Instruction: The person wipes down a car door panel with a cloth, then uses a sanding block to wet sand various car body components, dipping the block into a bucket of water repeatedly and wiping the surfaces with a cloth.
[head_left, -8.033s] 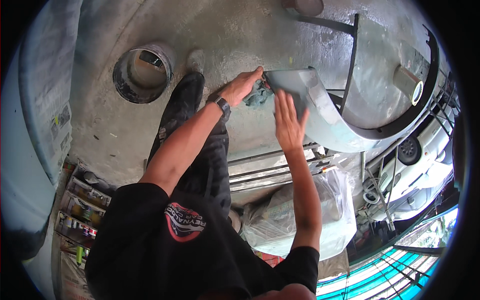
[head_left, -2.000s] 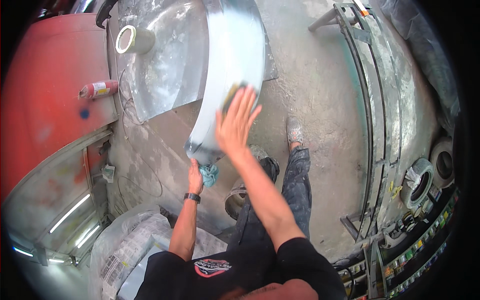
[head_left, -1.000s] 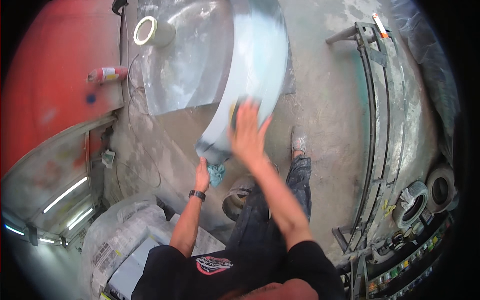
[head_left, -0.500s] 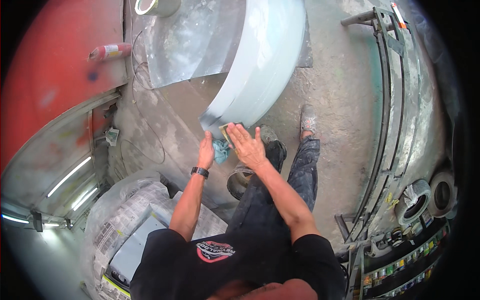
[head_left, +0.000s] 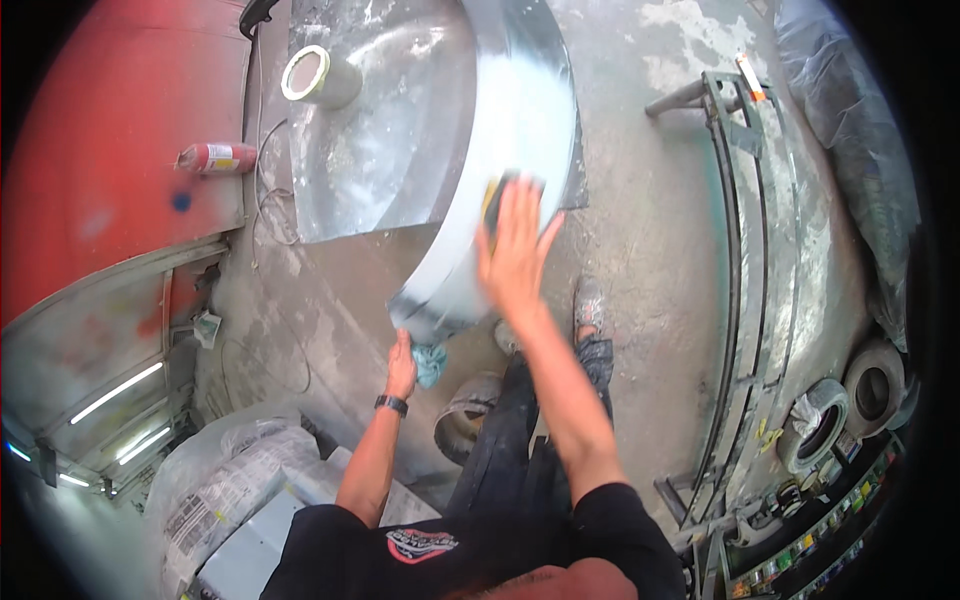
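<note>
A long curved panel [head_left: 514,110], coated white and pale grey with darker grey ends, reaches from the far edge toward me. My right hand [head_left: 517,245] lies on it, fingers stretched out over a dark sanding pad [head_left: 492,205] with a yellowish edge; the palm hides most of the pad. At the panel's near left corner is my left hand [head_left: 401,368], thumb raised beside the edge. Bunched in that hand is a light blue cloth [head_left: 430,364]. Whether the left fingers also touch the panel, I cannot tell.
A metal sheet [head_left: 400,200] lies beneath the panel, with a round can [head_left: 325,77] on it. Near my legs stands a bucket [head_left: 465,418]. A metal rack [head_left: 735,300] runs along the right, tyres [head_left: 820,425] beyond it. A red bottle [head_left: 215,158] is at left.
My right hand has moved away from me along the panel with the sanding pad, from the near end to its middle. The view has shifted, showing more of the far area.
</note>
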